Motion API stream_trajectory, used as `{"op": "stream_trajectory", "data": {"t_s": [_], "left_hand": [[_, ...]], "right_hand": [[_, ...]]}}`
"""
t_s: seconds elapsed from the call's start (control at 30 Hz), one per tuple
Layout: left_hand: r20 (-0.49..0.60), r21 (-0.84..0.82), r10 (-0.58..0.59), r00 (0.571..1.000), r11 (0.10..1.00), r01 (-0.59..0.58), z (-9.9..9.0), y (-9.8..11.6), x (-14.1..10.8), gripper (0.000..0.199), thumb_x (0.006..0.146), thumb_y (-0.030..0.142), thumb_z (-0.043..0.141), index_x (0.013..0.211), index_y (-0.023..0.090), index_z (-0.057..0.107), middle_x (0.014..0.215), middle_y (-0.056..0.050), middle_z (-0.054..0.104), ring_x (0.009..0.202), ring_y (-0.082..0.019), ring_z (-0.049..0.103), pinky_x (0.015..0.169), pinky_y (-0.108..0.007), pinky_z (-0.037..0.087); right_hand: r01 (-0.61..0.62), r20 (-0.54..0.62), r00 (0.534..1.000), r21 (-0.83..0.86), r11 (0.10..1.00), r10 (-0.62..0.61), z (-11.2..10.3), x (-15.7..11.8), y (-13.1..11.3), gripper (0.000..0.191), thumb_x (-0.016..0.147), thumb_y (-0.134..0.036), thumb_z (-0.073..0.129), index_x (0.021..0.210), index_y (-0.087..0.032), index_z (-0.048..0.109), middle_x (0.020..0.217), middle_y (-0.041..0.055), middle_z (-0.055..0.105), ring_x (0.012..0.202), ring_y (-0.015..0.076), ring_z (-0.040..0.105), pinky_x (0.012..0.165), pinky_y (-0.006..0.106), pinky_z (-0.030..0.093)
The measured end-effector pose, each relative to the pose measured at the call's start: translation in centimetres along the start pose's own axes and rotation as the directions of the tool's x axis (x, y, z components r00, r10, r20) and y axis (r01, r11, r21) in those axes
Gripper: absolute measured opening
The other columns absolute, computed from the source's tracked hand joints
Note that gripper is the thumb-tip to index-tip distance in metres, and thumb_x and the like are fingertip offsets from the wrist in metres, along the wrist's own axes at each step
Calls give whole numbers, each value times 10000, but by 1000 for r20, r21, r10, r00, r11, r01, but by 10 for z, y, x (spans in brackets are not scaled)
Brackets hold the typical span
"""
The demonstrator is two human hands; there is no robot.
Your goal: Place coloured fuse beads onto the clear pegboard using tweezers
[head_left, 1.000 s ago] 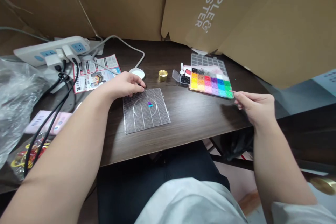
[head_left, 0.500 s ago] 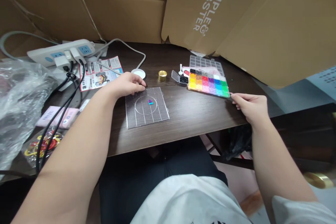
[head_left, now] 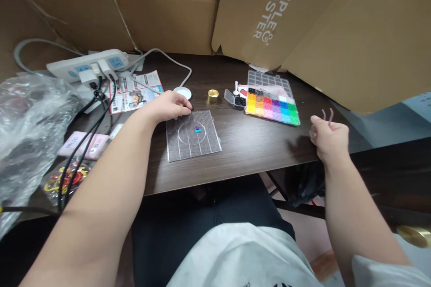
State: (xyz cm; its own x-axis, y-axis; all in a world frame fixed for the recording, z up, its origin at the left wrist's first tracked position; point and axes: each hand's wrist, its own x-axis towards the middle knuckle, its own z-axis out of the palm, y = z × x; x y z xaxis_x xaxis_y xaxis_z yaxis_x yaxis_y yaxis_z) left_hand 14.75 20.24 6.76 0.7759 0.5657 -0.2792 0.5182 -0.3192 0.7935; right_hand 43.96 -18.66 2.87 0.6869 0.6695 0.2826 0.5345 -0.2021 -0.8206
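Note:
My left hand is at the top left edge of the clear square pegboard, its fingers bent together on that edge. Near the middle of the board, inside a marked circle, are a few purple and blue beads. My right hand is closed around thin tweezers, whose two prongs point up above the fist. It is over the table's right side, to the right of the bead box, whose compartments hold beads of many colours.
A small open case of black beads, a white scoop, a gold tin and a white disc stand behind the board. Left are a power strip, cables, a leaflet and plastic wrap. Cardboard borders the back.
My right hand has moved away from the corner of the bead box to the right, and the tweezers' prongs now point upward. My left hand stays at the board. The view has shifted slightly.

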Motion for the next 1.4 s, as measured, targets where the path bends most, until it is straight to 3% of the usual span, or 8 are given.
{"op": "stream_trajectory", "data": {"t_s": [0.07, 0.17, 0.33, 0.57, 0.77, 0.97, 1.23, 1.4], "left_hand": [[5, -10, 4, 1000, 1000, -3, 0, 0, -1, 175, 779, 71, 863, 902, 190, 829, 807, -20, 739, 678, -118, 614, 608, -260, 479], [7, -14, 10, 1000, 1000, -10, -1, -1, 0, 163, 782, 80, 861, 899, 188, 829, 804, -25, 735, 682, -122, 619, 615, -265, 478], [5, -3, 18, 1000, 1000, -18, 1, -2, 1, 153, 796, 84, 855, 915, 178, 831, 735, -12, 682, 644, -123, 588, 605, -280, 472], [19, -42, -11, 1000, 999, 11, 2, -1, 0, 135, 852, 58, 824, 937, 162, 810, 692, 2, 651, 616, -111, 572, 610, -276, 471], [77, -67, -73, 994, 995, 78, -1, 0, 3, 119, 899, 70, 838, 967, 163, 807, 636, 15, 611, 564, -100, 536, 623, -287, 433], [72, -30, -167, 983, 985, 170, -3, 3, 6, 139, 903, 107, 886, 1019, 159, 829, 650, 21, 586, 548, -78, 534, 646, -274, 393], [48, -45, -153, 987, 987, 156, -3, 2, 4, 151, 886, 101, 890, 1018, 156, 843, 661, 12, 606, 560, -86, 548, 655, -290, 417], [19, -19, -120, 993, 993, 120, -1, 1, 4, 143, 885, 66, 899, 1000, 132, 843, 679, 8, 627, 545, -71, 564, 631, -264, 394]], "right_hand": [[-1, -111, 994, -2, 1000, 1, 12, -4, -16, 786, 997, -868, 706, 501, -358, 371, 422, -4, 304, 401, 151, 277, 421, 394, 193], [-1, -117, 993, -44, 999, -5, 41, -7, -48, 575, 988, -615, 779, 532, -290, 648, 448, 24, 487, 426, 169, 430, 443, 359, 317], [55, 205, 978, -122, 991, -29, 113, 16, -108, 406, 872, -303, 723, 476, -253, 647, 443, 22, 535, 433, 159, 481, 448, 330, 346], [152, 657, 753, -135, 979, -26, 199, 55, -138, 437, 942, -244, 690, 517, -222, 592, 447, -22, 476, 447, 100, 379, 503, 323, 296], [143, 720, 678, 70, 987, -150, 198, 58, -112, 388, 1012, -532, 712, 791, -256, 553, 520, -79, 436, 481, 102, 334, 512, 311, 268], [28, 790, 583, 212, 977, -188, 193, 58, -101, 342, 1064, -511, 717, 1170, -292, 476, 573, -125, 517, 463, 121, 439, 518, 303, 307], [-31, 768, 546, 418, 908, -335, 194, 73, -102, 178, 1011, -392, 816, 1052, -224, 774, 871, 28, 791, 671, 149, 671, 580, 292, 510], [25, 806, 495, 360, 933, -325, 190, 86, -101, 193, 957, -413, 897, 969, -226, 852, 899, 56, 851, 752, 194, 760, 644, 315, 614]]}}
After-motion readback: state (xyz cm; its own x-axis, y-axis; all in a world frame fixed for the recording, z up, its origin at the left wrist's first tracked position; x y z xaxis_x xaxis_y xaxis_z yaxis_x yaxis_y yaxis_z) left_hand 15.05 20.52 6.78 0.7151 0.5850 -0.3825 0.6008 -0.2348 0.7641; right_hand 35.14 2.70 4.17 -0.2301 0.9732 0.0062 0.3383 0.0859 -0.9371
